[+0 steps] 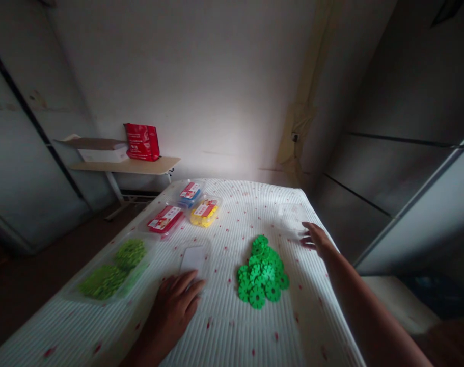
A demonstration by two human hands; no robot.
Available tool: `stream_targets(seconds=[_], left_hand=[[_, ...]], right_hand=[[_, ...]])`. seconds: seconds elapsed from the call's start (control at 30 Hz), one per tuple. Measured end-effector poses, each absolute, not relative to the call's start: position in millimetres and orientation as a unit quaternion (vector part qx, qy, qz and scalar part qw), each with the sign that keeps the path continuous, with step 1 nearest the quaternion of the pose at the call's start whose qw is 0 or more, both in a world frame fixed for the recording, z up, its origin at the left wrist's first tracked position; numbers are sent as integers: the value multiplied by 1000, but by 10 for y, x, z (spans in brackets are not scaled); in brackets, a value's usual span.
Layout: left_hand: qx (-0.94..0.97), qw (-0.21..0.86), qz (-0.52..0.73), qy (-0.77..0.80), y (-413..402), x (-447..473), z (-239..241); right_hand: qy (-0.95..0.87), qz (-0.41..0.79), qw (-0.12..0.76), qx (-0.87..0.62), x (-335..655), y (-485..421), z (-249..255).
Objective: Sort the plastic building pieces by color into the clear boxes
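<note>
A loose pile of green notched plastic discs (260, 272) lies on the bed-like surface between my hands. Palm down, my left hand (178, 300) has its fingers spread at the near edge of a clear plastic lid (193, 257) with a white label area. Over by the right edge, my right hand (315, 237) is stretched out with fingers apart beside a clear, see-through plastic box (291, 211). Whether its fingertips touch the box I cannot tell. Neither hand grips anything.
To the left is a clear tray (143, 265) of lighter green pieces. Behind it are labelled boxes of red (165, 219), yellow (205, 211) and blue (190, 192) pieces. A side table (163, 164) holds a red bag (142, 142) and a white box (104, 153).
</note>
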State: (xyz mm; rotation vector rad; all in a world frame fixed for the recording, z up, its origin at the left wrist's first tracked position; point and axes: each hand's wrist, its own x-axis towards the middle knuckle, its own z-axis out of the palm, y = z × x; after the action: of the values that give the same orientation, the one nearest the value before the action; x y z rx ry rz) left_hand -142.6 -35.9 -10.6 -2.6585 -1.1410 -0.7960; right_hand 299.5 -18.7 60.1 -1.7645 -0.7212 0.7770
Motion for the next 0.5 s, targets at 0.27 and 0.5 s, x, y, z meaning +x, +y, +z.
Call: stream_targets(seconds=[0.27, 0.5], left_hand=[[-887, 97, -271, -362, -299, -1476, -186], [-890, 118, -257, -358, -293, -1475, -189]], right_hand=[[-314, 226, 448, -806, 3383, -146, 470], [-347, 150, 322, -868, 3584, -192, 490]])
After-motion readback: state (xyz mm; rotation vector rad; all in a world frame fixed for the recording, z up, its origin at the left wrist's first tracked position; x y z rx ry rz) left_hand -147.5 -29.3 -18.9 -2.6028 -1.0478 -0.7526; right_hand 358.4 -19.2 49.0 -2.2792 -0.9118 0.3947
